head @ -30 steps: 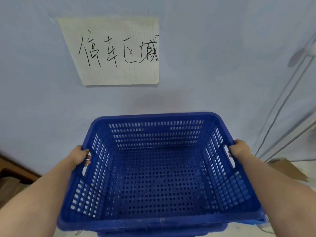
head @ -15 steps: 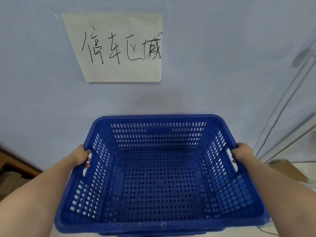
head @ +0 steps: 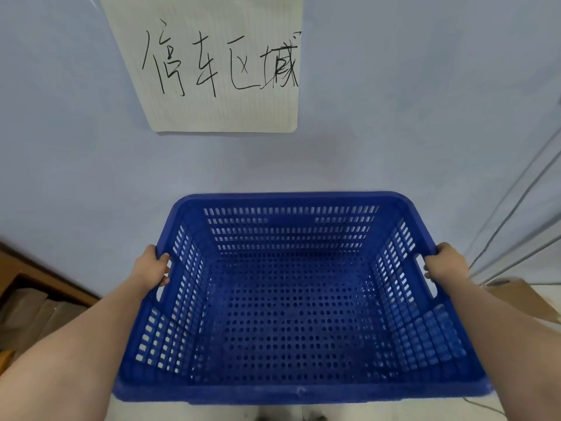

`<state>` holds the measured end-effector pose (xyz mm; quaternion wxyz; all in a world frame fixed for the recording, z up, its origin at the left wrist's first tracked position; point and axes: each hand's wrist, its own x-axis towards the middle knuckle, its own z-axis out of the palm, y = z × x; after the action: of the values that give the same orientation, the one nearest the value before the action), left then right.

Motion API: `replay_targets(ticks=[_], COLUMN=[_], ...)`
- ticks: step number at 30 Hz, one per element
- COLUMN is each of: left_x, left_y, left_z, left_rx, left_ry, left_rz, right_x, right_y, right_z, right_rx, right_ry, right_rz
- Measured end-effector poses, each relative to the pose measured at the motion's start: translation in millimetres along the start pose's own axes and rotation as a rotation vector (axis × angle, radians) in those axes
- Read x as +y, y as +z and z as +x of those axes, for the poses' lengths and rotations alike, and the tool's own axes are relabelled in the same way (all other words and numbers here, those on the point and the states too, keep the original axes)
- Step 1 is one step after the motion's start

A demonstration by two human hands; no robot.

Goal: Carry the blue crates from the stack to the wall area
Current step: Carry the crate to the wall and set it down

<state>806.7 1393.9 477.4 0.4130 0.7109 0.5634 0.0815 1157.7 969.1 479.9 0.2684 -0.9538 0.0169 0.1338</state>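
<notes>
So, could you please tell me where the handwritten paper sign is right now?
In the head view, the paper sign is fixed to the pale blue wall, upper centre-left, directly above the far rim of the blue crate.

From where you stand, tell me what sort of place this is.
Probably a storeroom or workshop corner. A handwritten lined-paper sign taped to the pale blue painted wall marks a zone, flattened brown cardboard lies at the left, and both hands hold an empty perforated blue plastic crate.
</notes>
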Motion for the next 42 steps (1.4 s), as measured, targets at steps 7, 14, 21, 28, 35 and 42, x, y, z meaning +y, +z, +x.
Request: replay_targets(ticks=[7, 14, 21, 28, 35, 42], left_x=[-6, -7, -8, -9, -7, -6], left_y=[1, 0, 1, 1, 0, 0], left_z=[0, 7, 13, 11, 14, 13], left_rx=[0.011, -0.004, 0.002, 0.016, 0.036, 0.047], left_ry=[0.019, 0.027, 0.039, 0.048, 0.084, 0.082], left_rz=[0.047, 0.078, 0.148, 0.224, 0.240, 0.274], right_x=[2, 5, 11, 19, 24, 23], right_y=[7, 9, 11, 12, 16, 18], right_z=[-2, 13, 21, 17, 14, 18], right_rx=[-0.011, -0.048, -0.026, -0.049, -0.034, -0.011], right_ry=[-0.048, -0.014, -0.023, -0.047, -0.038, -0.034], right_rz=[-0.229, -0.213, -0.075, -0.057, -0.052, -0.102])
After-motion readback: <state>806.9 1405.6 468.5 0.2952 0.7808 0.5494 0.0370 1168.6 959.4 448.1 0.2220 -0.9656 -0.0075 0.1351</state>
